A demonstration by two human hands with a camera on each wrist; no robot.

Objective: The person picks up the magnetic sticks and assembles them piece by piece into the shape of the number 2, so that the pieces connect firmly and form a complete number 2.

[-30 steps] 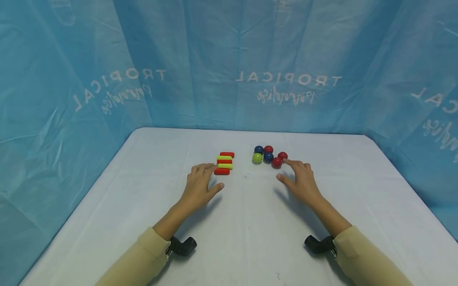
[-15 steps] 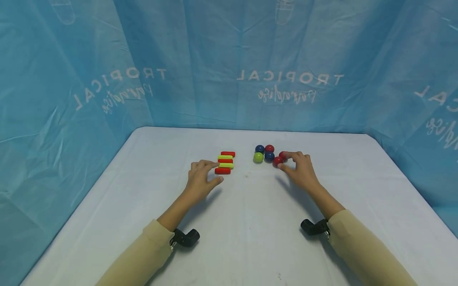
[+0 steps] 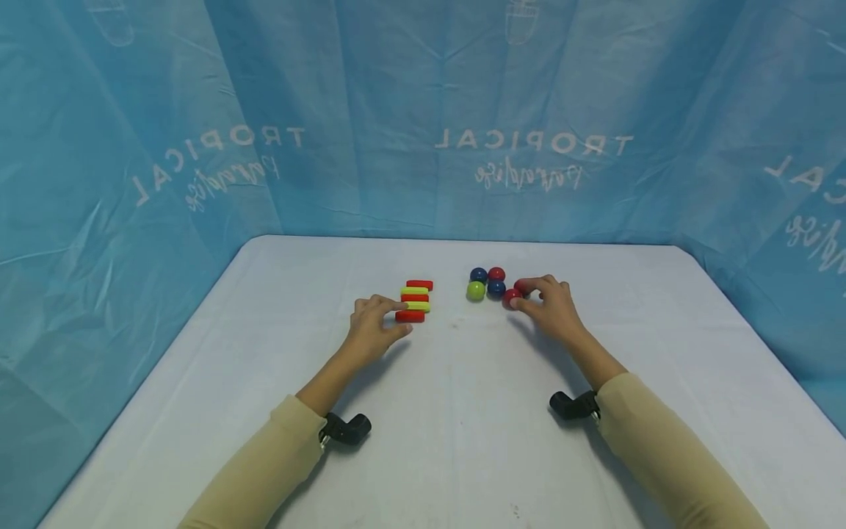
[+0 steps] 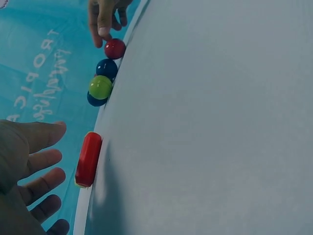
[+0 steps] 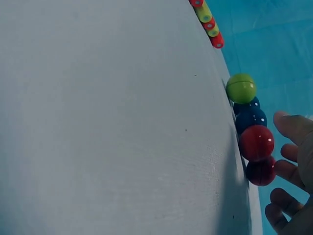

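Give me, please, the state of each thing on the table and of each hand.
Five sticks: lying side by side.
Six balls: grouped together.
Left hand: fingers spread at the sticks, gripping none.
Right hand: fingers at two red balls; grip unclear.
White tablecloth: spread out, faintly creased.

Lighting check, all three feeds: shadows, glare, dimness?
Head: bright, soft shadows by the left hand and right hand; left wrist: dimmer, small glint on a red ball; right wrist: also dim, shadow on the table toward the picture's bottom edge.
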